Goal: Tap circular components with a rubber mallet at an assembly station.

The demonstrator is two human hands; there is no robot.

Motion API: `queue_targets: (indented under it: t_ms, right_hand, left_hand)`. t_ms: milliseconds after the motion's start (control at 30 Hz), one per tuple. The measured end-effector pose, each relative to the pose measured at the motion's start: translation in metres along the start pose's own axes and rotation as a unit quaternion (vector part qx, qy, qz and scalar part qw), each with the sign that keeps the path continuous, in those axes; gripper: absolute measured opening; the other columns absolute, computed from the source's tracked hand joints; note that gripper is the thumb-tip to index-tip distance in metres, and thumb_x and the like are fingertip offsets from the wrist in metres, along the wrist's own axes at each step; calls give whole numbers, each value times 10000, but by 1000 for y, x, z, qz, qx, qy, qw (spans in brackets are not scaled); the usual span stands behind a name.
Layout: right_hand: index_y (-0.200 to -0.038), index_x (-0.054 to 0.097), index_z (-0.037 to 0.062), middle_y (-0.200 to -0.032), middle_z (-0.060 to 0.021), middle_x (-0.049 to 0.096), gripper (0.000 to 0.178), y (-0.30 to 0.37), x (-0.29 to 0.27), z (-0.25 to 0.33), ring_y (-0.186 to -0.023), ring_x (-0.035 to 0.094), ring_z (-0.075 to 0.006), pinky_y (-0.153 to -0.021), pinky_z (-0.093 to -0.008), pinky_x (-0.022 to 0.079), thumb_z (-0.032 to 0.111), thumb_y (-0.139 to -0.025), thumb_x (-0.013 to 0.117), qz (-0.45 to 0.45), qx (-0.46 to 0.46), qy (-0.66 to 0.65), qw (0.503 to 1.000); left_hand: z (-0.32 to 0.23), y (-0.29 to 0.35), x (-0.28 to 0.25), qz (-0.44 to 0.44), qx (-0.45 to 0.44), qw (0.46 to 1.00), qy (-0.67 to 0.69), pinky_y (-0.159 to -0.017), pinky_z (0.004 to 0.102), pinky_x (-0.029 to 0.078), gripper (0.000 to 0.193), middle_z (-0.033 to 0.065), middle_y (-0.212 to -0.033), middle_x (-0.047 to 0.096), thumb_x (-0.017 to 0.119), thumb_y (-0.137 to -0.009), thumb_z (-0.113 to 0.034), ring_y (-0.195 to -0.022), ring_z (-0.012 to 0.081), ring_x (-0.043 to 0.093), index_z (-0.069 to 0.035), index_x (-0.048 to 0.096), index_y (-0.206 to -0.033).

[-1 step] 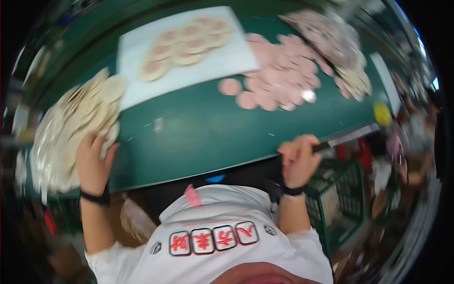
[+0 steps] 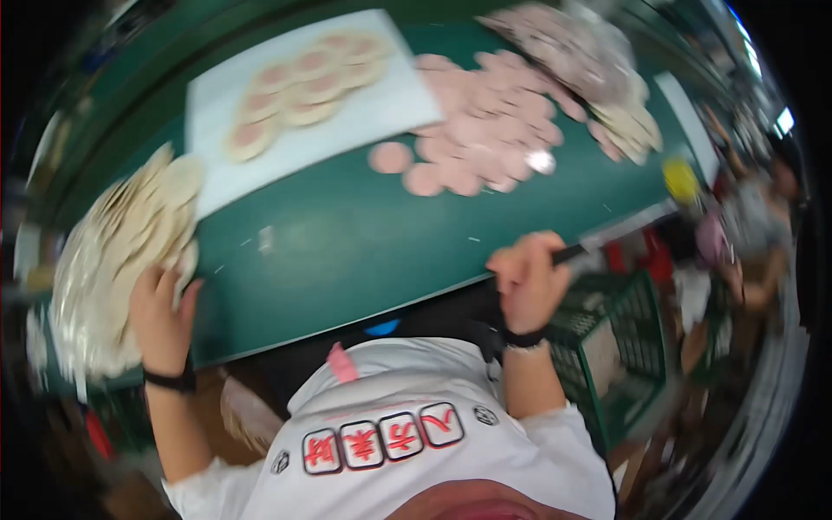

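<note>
The step in hand looks like taking up pale discs from the heap. A white rectangular sheet (image 2: 321,149) lies on the smooth green tabletop (image 2: 347,251) and serves here as the landmark. Left of it is the heap of flat, round cream discs (image 2: 143,204), partly inside a shiny clear plastic bag (image 2: 82,338). The left hand (image 2: 163,316) is at the near side of that heap, its fingers laid against the discs and its thumb standing apart; I cannot tell whether it pinches one.

The right hand (image 2: 530,276) is nearer the wearer than the sheet and to its right, by the tabletop's near edge, with fingers curled. Whether it grips the dark strip (image 2: 568,253) beside it cannot be told.

On the sheet, cream rounds topped with smaller pink circles (image 2: 318,87) overlap in rows. Right of the sheet spreads a pile of loose flat pink discs (image 2: 481,117), with a single pink disc (image 2: 391,158) at the pile's left end, near the sheet.

The next move, as I judge it, calls for parting the thin cream discs cleanly, with a light fingertip pinch, because those that overlap could drag their neighbours along.
</note>
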State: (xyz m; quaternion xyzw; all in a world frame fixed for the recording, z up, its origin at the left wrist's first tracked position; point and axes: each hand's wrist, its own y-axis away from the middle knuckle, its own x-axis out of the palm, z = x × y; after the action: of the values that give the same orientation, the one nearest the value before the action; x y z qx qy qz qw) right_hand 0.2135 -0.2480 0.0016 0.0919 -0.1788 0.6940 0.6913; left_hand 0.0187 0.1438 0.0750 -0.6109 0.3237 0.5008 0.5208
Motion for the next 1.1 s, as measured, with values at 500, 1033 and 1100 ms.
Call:
queue_targets:
  t_ms: [500, 1033, 1100]
  right_hand:
    - [-895, 506, 45, -555, 15, 498, 155, -2, -4, 17, -412, 474, -72, -520, -289, 496, 100, -1015, 587, 51, 122, 34, 991]
    - [-894, 520, 47, -561, 30, 508, 147, -4, -1, 14, -424, 480, -54, -513, -253, 483, 90, -998, 615, 84, 124, 81, 985]
    - [-899, 523, 47, -559, 27, 511, 141, 0, 0, 11, -424, 481, -56, -509, -253, 481, 89, -997, 616, 94, 143, 74, 982]
  left_hand:
    - [12, 18, 16, 47, -7, 988, -146, -875, 422, 523, 294, 196, -1221, 640, 548, -1026, -154, -1059, 379, 625, -22, 630, -1276]
    - [-61, 3, 14, 80, -311, 673, 666, -888, 302, 525, 401, 112, -1228, 650, 561, -1023, -106, -1131, 174, 625, -42, 466, -1408]
    - [-83, -1, 8, 138, -302, 657, 677, -911, 284, 532, 475, 102, -1250, 641, 550, -1004, -59, -1111, 171, 632, -48, 413, -1459]
